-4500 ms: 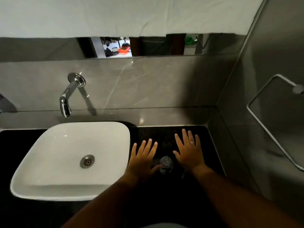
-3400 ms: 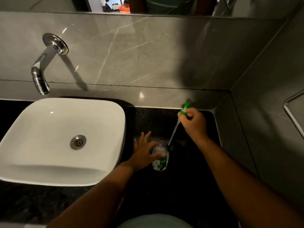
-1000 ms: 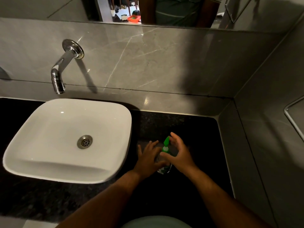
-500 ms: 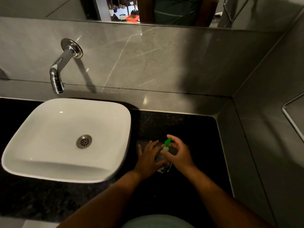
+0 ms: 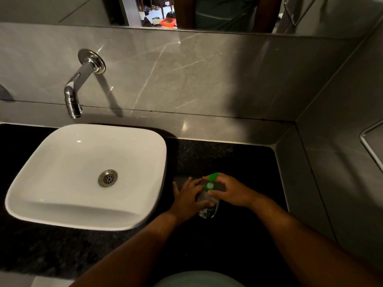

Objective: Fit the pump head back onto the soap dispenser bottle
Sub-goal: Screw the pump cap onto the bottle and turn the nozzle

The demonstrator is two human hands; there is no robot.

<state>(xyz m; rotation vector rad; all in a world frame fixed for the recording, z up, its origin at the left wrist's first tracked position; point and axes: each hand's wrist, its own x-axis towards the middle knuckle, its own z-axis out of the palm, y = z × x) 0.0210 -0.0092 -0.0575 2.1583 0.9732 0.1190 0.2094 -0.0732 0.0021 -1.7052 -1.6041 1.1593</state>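
Observation:
A small clear soap bottle (image 5: 208,212) with a green and white label stands on the black counter, right of the basin. My left hand (image 5: 189,198) wraps its left side and holds it upright. The green pump head (image 5: 212,179) sits on the bottle's neck, its nozzle pointing away from me. My right hand (image 5: 230,191) grips the pump's collar, with the fingers curled around it. Most of the bottle is hidden behind my fingers.
A white square basin (image 5: 87,172) with a metal drain fills the left of the black counter (image 5: 223,154). A chrome tap (image 5: 80,83) juts from the grey tiled wall above it. A side wall (image 5: 331,162) with a metal rail closes off the right.
My right hand lifted the pump head with its tube from the counter and lowered it into the bottle. Over the last second both hands stay on the bottle and the pump sits slightly lower.

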